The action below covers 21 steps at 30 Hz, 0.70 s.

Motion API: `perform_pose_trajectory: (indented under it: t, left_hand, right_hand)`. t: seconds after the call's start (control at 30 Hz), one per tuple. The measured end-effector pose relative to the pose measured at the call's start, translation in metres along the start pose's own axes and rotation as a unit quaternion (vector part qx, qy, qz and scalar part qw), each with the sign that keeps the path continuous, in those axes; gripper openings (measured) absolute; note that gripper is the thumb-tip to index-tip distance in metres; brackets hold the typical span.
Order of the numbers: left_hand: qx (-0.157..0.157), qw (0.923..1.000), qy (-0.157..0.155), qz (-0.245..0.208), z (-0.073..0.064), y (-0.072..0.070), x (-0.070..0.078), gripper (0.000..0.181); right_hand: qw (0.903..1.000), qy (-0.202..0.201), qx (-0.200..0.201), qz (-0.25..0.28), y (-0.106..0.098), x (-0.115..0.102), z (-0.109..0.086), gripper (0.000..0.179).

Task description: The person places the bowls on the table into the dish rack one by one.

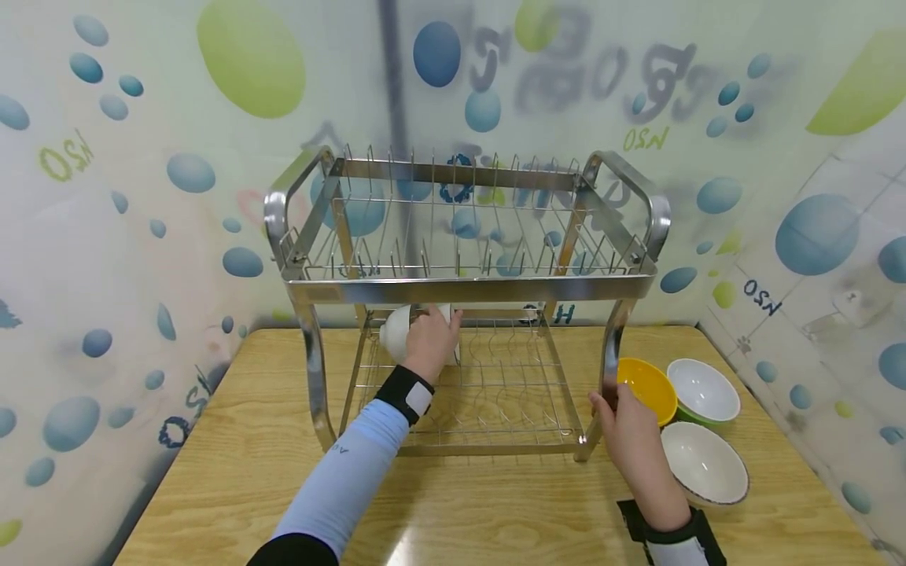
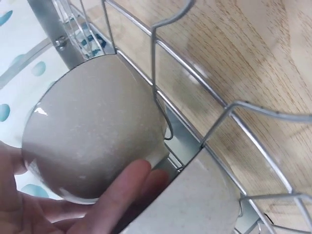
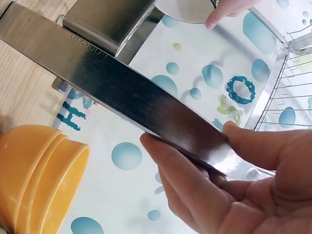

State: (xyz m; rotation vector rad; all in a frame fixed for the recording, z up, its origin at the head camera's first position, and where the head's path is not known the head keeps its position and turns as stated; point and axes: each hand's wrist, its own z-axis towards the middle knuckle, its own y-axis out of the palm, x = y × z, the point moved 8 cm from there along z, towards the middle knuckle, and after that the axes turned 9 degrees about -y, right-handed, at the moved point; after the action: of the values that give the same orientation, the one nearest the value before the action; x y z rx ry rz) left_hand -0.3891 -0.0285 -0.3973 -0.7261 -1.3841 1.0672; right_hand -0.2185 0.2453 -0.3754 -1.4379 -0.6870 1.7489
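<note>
Blue left sleeve nearest. Left hand: grip pinched on white bowl, standing on edge in the rack's lower tier, mouth facing right, axis roughly level and crosswise. Second white bowl just left, pointing likewise. Right hand: grip clamped round the metal rack at its right leg; rack's long axis left-right. Worktop, right side: yellow bowls, green-sided bowl, cream bowl.

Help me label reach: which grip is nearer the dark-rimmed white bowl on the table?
Right: the right grip holds the rack's leg, just left of that bowl; the left grip is farther away, inside the rack.
</note>
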Motion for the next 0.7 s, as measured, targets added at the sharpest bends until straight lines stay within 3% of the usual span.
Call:
perform_pose_trajectory:
  t: [0.3, 0.57, 0.7]
  left_hand:
    - [-0.004, 0.9989, 0.015, -0.043, -0.017, -0.018, 0.008, 0.061]
    - [0.063, 0.9956, 0.058, -0.037, -0.038, -0.041, 0.019, 0.045]
    - [0.111, 0.9890, 0.088, -0.042, -0.052, -0.052, 0.023, 0.040]
  right_hand:
    - [1.0000, -0.002, -0.005, -0.001, 0.000, 0.000, 0.000, 0.034]
    - [1.0000, -0.001, 0.001, -0.001, 0.001, 0.001, -0.001, 0.035]
    - [1.0000, -0.001, 0.010, -0.001, 0.002, 0.001, -0.001, 0.033]
